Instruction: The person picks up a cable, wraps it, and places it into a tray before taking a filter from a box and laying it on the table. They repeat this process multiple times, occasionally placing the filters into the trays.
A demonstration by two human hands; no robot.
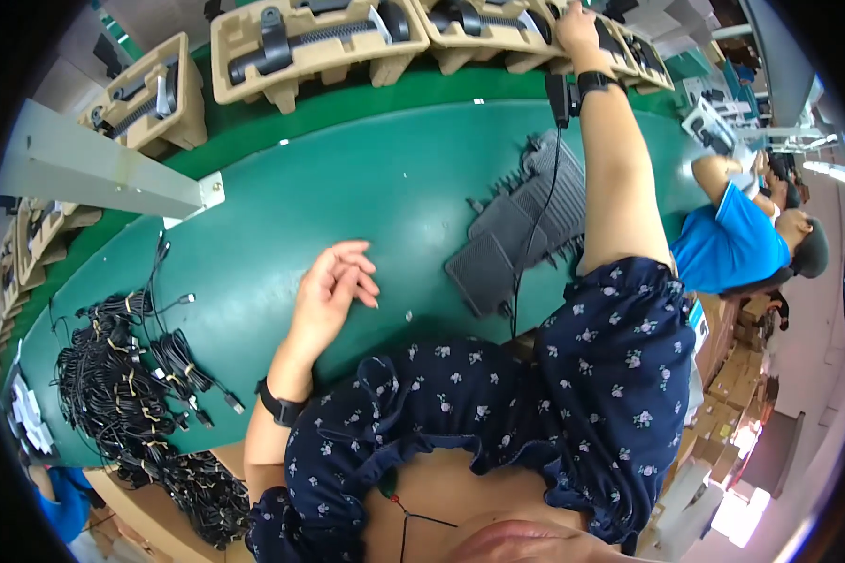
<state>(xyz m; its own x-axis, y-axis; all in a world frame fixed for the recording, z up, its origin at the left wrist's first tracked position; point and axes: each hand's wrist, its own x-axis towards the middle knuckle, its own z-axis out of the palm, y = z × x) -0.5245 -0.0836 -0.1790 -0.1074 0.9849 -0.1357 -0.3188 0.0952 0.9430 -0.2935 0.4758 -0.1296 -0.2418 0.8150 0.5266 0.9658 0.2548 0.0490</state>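
Though tan, trays (385,68) with black parts (272,47)

Right hand (579,33) is stretched way out to the row of tan trays (329,72), can't tell if it's gripping anything; left hand (331,283) hangs loosely curled over the green table (404,169); dark ribbed parts (530,220) lie off to its right; black cable bundles (117,375) piled up left.
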